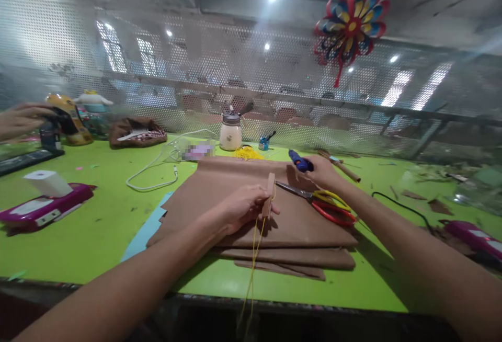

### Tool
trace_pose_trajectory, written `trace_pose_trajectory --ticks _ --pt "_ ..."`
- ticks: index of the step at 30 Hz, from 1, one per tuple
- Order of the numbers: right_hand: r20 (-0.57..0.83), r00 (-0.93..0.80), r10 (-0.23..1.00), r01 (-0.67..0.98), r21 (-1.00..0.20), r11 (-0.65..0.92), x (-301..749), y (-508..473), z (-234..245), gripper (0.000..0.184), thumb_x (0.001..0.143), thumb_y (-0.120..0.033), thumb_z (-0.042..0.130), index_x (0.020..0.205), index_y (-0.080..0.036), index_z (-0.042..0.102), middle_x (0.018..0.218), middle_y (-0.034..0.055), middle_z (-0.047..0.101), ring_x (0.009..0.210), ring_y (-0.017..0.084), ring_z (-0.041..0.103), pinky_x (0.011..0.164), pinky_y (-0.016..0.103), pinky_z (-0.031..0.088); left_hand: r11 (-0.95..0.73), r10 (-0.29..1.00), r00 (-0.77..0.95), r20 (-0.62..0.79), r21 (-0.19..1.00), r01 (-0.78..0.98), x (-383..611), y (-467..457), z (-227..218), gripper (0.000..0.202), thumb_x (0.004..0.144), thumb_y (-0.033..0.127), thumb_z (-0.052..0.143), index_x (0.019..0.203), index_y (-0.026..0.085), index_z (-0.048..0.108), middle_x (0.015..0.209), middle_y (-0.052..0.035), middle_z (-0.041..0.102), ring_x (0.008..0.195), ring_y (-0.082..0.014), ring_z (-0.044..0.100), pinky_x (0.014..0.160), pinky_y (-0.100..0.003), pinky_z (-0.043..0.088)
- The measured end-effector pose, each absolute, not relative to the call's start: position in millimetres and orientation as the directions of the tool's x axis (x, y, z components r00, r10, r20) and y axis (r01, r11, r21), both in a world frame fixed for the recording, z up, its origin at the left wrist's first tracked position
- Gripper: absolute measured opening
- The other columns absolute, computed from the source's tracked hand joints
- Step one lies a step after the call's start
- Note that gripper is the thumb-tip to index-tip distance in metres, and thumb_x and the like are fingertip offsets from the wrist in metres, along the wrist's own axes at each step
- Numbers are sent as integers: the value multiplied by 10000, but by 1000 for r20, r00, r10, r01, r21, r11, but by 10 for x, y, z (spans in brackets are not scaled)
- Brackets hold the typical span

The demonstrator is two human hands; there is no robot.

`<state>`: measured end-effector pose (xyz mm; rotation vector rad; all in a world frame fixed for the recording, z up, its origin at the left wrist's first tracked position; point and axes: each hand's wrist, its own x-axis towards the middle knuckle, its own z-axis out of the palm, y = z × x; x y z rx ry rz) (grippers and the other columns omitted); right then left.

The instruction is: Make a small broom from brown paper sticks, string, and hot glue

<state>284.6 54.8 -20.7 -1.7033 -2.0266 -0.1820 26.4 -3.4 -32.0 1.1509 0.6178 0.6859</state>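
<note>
Left hand: fingers closed in a pinch on a small brown strip, held roughly upright just above the stack of brown sheets. A yellow thread hangs from the strip, down past the near table edge. Whether the thread is tied or merely pinched with the strip cannot be told.

Right hand: fingers wrapped around the handle of a blue glue gun, which lies low at the far right corner of the brown stack with its nozzle pointing left. A black cord runs over the table beside the right forearm; its connection to the gun is hidden.

Between the two hands, scissors with yellow and red handles lie on the top brown sheet, blades pointing toward the strip, touching neither hand.

The brown stack rests on the green table, with the edge of a blue sheet showing under its left side.

Further out: a cream jar and a heap of yellow thread stand beyond the stack; a white cable loops to the left. A magenta device carrying a white box sits on the left of the table; a similar magenta device is on the right. Another person's hand is at the far left edge. A coloured pinwheel hangs on the perforated screen behind the table.
</note>
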Motion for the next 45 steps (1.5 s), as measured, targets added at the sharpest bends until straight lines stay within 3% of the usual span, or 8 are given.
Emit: trace_pose_trajectory --ticks 3,6,10,13,15,20,27,45 --pt "393 -144 908 954 -189 233 2810 693 -245 174 671 -177 616 816 -119 693 853 105 680 821 221 579 720 258 399 253 776 624 -88 950 -181 255 -32 -306 121 788 222 534 732 146 458 766 -138 679 546 -151 609 515 -248 453" --pt "406 -121 906 953 -208 221 2764 668 -297 245 651 -107 608 885 -115 683 950 116 673 929 234 563 814 274 395 267 806 581 -113 946 -185 260 -36 -295 92 796 185 531 744 142 468 781 -129 676 572 -141 619 527 -228 449" --pt "484 -84 871 930 -276 243 2491 344 -291 274 808 -229 527 1032 -108 628 1053 141 639 993 233 553 872 331 411 256 856 506 -109 938 -232 283 -27 -314 74 813 173 524 757 143 486 737 -98 655 596 -144 624 511 -214 428" --pt "449 -126 884 719 -573 394 2134 10 -269 392 845 -392 506 1116 -117 575 949 105 661 840 193 609 770 318 475 228 890 450 -74 927 -298 293 11 -358 59 783 180 575 784 140 531 711 -68 635 593 -132 609 532 -219 429" --pt "366 -153 918 575 -722 385 1915 -167 -282 498 825 -434 530 1204 -112 505 903 91 652 801 191 614 731 322 487 189 907 420 -27 918 -350 291 43 -391 76 745 174 617 786 133 567 700 -48 619 593 -115 588 565 -224 436" --pt "272 -102 957 453 -844 288 1660 -339 -384 588 789 -421 576 1280 -136 421 791 34 585 698 177 580 644 326 479 152 915 403 29 900 -408 281 83 -424 106 696 156 665 779 116 612 716 -37 603 629 -97 560 607 -216 423" --pt "347 -73 935 295 -888 352 1643 -382 -450 500 824 -308 521 1274 -134 390 658 -32 482 614 143 504 603 294 439 188 914 406 5 881 -433 284 13 -332 104 707 164 662 671 120 575 605 12 547 523 -62 496 534 -189 385" --pt "484 -49 873 390 -796 463 1614 -468 -536 443 823 -185 496 1262 -184 432 720 -2 533 635 148 529 610 283 457 220 901 434 6 856 -468 328 16 -398 122 722 215 650 726 117 577 661 -26 563 582 -105 512 558 -227 397"
